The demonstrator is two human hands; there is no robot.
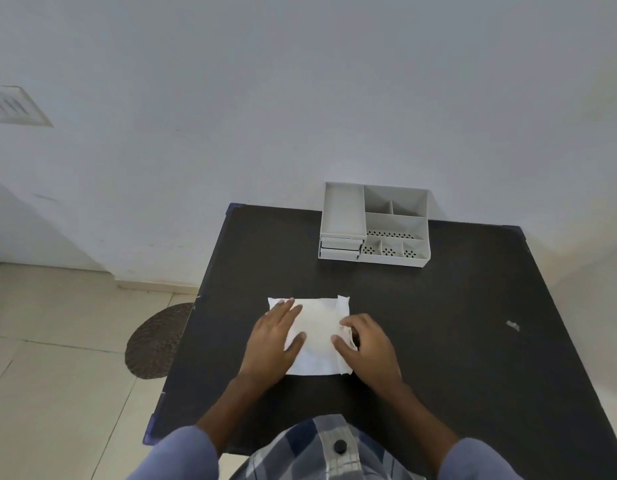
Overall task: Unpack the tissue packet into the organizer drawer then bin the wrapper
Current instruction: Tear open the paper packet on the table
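A white tissue packet point(315, 336) lies flat near the front of a dark surface point(438, 341). The left hand point(272, 341) rests on its left side with fingers spread flat, gripping nothing, while the right hand point(364, 344) has its fingers curled, pinching the packet's crinkled right edge. A grey organizer point(374, 225) with small drawers stands well apart at the back edge.
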